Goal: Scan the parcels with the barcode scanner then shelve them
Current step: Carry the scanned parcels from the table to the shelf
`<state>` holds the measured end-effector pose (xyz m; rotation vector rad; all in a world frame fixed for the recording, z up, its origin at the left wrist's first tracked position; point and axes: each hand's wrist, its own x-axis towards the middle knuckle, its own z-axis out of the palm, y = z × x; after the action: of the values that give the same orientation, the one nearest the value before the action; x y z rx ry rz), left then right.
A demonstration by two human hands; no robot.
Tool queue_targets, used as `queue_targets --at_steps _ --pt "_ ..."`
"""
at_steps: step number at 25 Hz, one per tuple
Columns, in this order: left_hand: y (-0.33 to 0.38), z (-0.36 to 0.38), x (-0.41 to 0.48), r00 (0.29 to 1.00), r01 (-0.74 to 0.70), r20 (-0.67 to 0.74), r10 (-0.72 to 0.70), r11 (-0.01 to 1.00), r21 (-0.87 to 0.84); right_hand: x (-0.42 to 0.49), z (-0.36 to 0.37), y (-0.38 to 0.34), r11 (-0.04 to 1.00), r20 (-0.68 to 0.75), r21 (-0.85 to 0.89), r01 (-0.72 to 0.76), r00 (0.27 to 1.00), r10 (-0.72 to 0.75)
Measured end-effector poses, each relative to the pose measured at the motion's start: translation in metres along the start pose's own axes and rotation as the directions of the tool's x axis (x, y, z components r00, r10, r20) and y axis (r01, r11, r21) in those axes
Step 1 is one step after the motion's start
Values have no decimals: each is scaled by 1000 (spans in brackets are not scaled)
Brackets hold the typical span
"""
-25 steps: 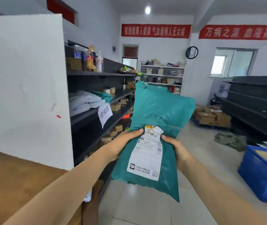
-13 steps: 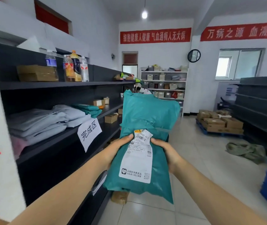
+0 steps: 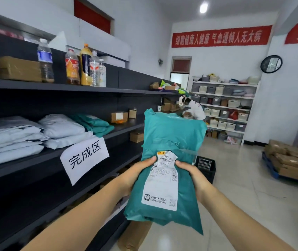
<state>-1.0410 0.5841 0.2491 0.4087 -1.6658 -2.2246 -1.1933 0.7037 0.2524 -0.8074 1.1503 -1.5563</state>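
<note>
I hold a teal plastic parcel (image 3: 171, 134) upright in front of me, its white shipping label (image 3: 162, 185) facing me. My left hand (image 3: 135, 175) grips its left edge, thumb on the label's top corner. My right hand (image 3: 193, 176) grips the right edge, thumb beside the barcode. To my left runs a dark shelf unit (image 3: 126, 126); its middle shelf carries a white paper sign (image 3: 84, 156), stacked grey-white parcels (image 3: 36, 134) and folded teal parcels (image 3: 94, 124). No barcode scanner is in view.
Drink bottles (image 3: 85, 66) and a cardboard box (image 3: 18, 68) stand on the top shelf. Small boxes (image 3: 119, 117) sit further along. A black crate (image 3: 206, 167) stands behind the parcel. A pallet of cartons (image 3: 289, 160) is at right. A person in white (image 3: 195, 108) bends at the far shelves.
My view has swung left and closer to the dark shelf; the white partition and blue bin have left the frame. Both hands keep the same hold on the teal parcel.
</note>
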Motion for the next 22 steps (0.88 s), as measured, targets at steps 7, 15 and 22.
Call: queue_targets --at_steps 7,15,22 --pt "13 -76 112 983 4 -181 1 1000 30 151 -37 -7 993 72 84 -81 995 75" --pt "68 -213 256 946 -133 -299 124 991 -9 387 -32 -34 997 25 76 -15 1000 13" --pt "146 -330 388 856 -222 -483 187 975 -16 604 -20 -76 995 -19 -76 66 998 -68"
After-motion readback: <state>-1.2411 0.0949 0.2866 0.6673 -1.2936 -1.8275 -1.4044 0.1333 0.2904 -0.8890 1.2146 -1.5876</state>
